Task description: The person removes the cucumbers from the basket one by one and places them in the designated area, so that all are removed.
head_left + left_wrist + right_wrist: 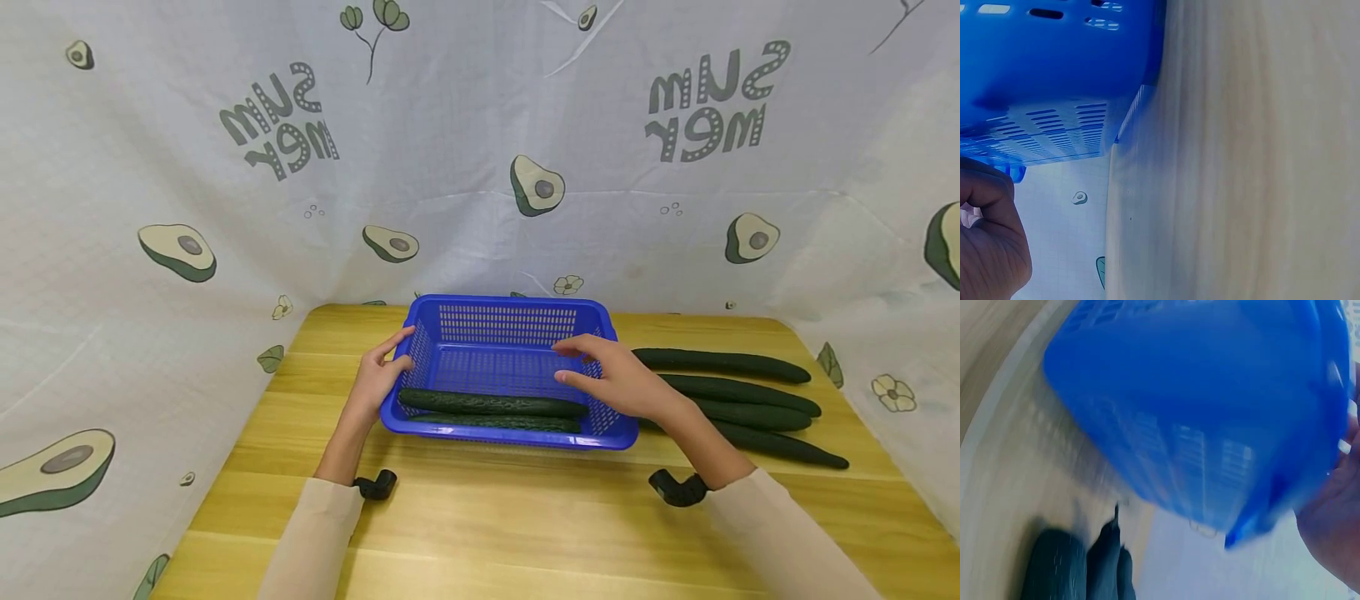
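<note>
A blue plastic basket [510, 310] stands on the wooden table, with two long dark green cucumbers lying along its near side: one cucumber [487, 403] and, partly behind the front rim, another cucumber [502, 422]. My left hand [375, 382] holds the basket's left rim, thumb over the edge. Above the basket's right end is my right hand [618, 377], thumb and fingers spread apart with nothing between them. The left wrist view shows the basket's blue wall [1054, 62] beside the curled left hand [991, 231]. In the right wrist view, part of the right hand [1335, 512] shows beyond the rim.
Several more cucumbers [723, 363] lie side by side on the table, right of the basket, partly behind the right forearm. Bare wooden tabletop [525, 517] extends in front of the basket. A white avocado-print cloth [465, 150] hangs behind the table's far edge.
</note>
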### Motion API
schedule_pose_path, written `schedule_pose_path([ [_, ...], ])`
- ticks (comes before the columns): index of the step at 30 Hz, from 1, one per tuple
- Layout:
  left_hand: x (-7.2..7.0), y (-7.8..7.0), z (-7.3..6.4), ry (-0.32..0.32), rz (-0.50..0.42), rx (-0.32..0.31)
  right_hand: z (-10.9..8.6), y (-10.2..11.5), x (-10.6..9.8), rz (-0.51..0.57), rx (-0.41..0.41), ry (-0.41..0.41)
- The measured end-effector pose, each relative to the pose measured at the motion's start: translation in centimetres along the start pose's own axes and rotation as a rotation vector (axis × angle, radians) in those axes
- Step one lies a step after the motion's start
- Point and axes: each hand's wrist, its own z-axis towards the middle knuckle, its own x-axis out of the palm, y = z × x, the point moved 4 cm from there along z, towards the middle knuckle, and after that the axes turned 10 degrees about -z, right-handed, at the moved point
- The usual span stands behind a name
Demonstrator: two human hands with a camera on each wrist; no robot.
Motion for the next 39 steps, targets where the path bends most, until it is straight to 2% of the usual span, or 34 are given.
schedule_pose_path([
  [18,0.1,0.2,0.3,0.003,0.002,0.014,3.0,3.5,4.4,0.105,-0.082,0.164],
  [25,0.3,-0.3,0.1,0.014,-0.027,-0.026,3.6,4.3,5.8,0.083,-0.102,0.224],
  [31,0.5,-1.1,-0.3,0.027,-0.017,-0.040,3.9,4.1,7.2,0.047,-0.112,0.299],
  [39,0.0,-0.1,0.2,-0.004,-0.028,-0.024,4.2,4.3,8.2,0.020,-0.110,0.368],
])
